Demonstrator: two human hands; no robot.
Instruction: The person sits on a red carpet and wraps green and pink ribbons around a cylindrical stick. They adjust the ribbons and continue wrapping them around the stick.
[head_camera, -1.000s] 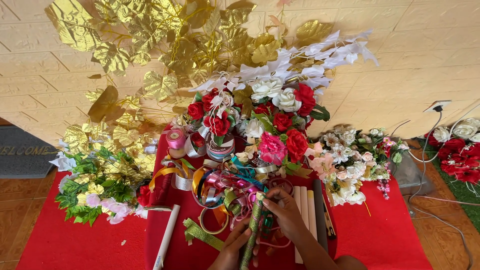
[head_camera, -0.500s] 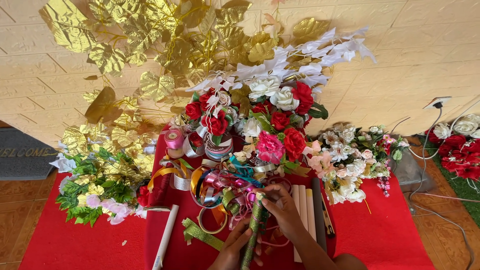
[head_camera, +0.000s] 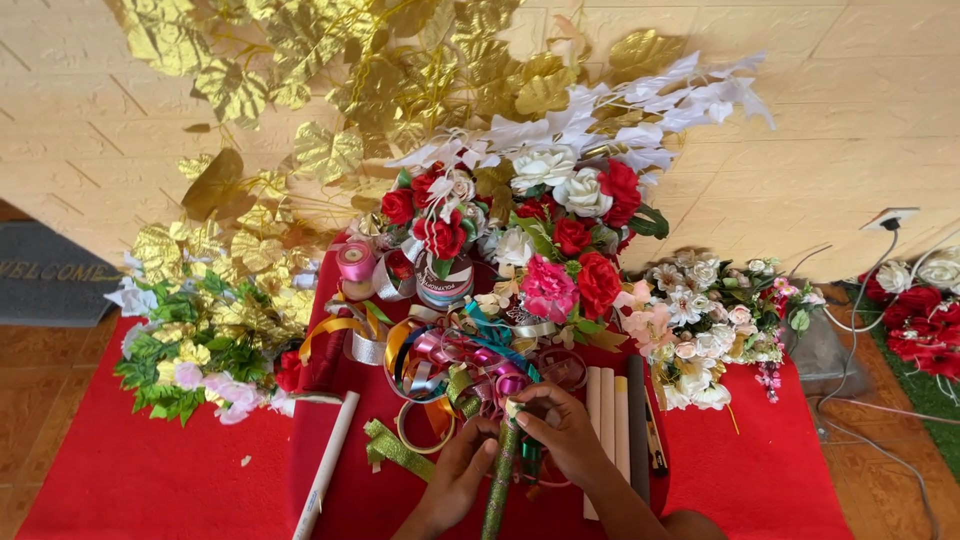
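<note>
My left hand (head_camera: 455, 480) and my right hand (head_camera: 565, 430) meet at the top of a green glittery stick (head_camera: 498, 490) that stands low in the middle of the view. Both hands close their fingers around the stick's upper end, where a small pale tip shows. A tangle of coloured ribbon loops (head_camera: 455, 365) lies just beyond my fingers on the red cloth (head_camera: 150, 480). A strip of green glitter ribbon (head_camera: 395, 448) lies to the left of my left hand.
Artificial red, white and pink flowers (head_camera: 545, 225) are piled behind the ribbons. Gold leaf sprays (head_camera: 330, 60) hang on the cream wall. A green and yellow bunch (head_camera: 190, 350) lies at left, pale flowers (head_camera: 700, 320) at right. Rolled white tubes (head_camera: 608, 410) and a white rod (head_camera: 325, 470) lie nearby.
My hands stay at the top of the green stick with only small finger shifts. The view has tilted slightly.
</note>
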